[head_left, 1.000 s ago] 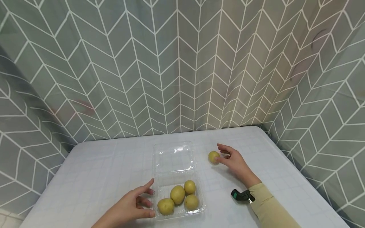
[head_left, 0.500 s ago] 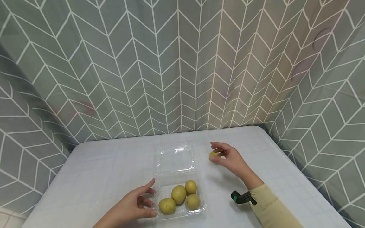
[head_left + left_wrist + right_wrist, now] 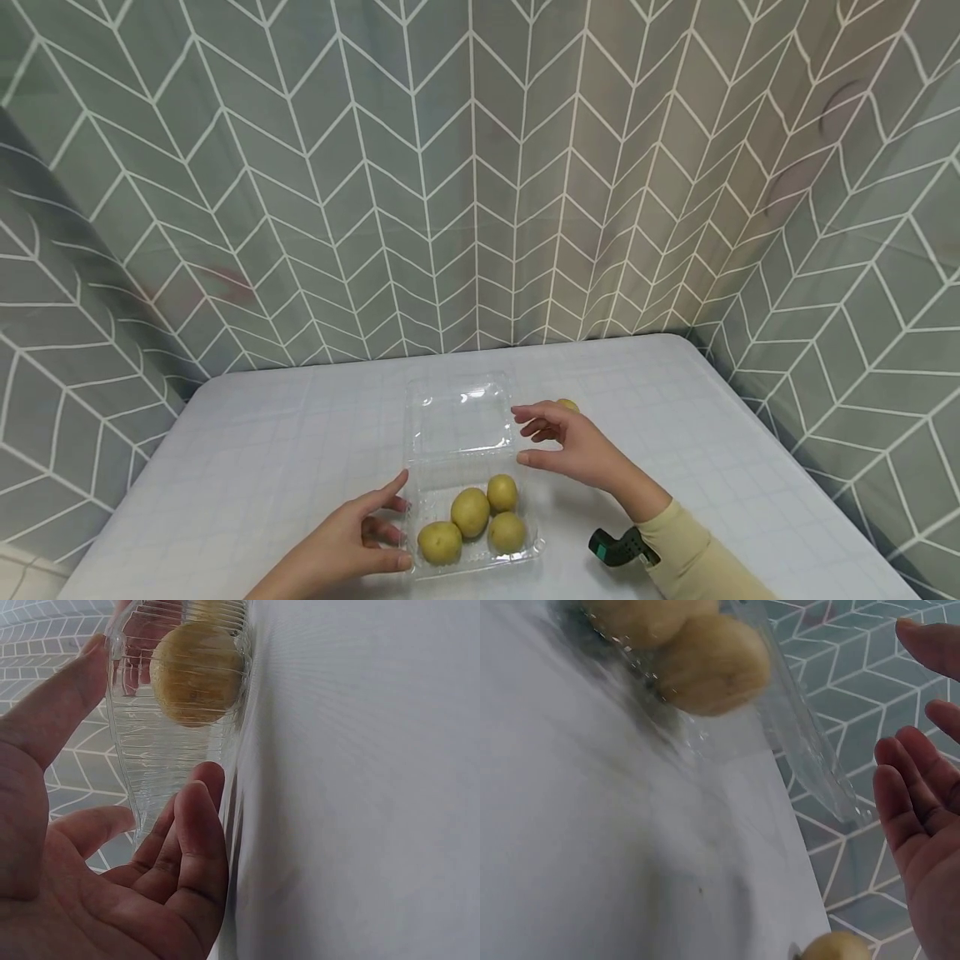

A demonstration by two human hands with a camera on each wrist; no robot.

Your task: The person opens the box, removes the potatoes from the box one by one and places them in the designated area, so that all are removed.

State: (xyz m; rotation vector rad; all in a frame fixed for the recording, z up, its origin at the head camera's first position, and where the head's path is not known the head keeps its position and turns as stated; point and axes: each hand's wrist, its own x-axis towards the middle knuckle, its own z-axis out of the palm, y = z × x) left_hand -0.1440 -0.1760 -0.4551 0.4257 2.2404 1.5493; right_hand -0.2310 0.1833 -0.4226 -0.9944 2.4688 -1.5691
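Note:
A clear plastic clamshell box (image 3: 420,500) lies with its lid (image 3: 461,417) folded back, and several yellow potatoes (image 3: 469,512) sit in its base. My left hand (image 3: 348,537) touches the box's left side with fingers spread; in the left wrist view the fingertips meet its ribbed wall (image 3: 161,750). My right hand (image 3: 581,450) hovers near the right side of the box, fingers apart and nothing between them. One more potato (image 3: 567,405) lies on the table behind that hand, partly hidden by it. The right wrist view shows my right hand (image 3: 926,802) holding nothing.
A white cloth covers the table (image 3: 285,467). Grey patterned curtains (image 3: 450,208) hang behind it and at both sides. A black band device (image 3: 618,547) is on my right wrist.
My right hand has left the loose potato and moved left and slightly toward me, toward the box. That potato stays on the table. The left hand keeps its place at the box.

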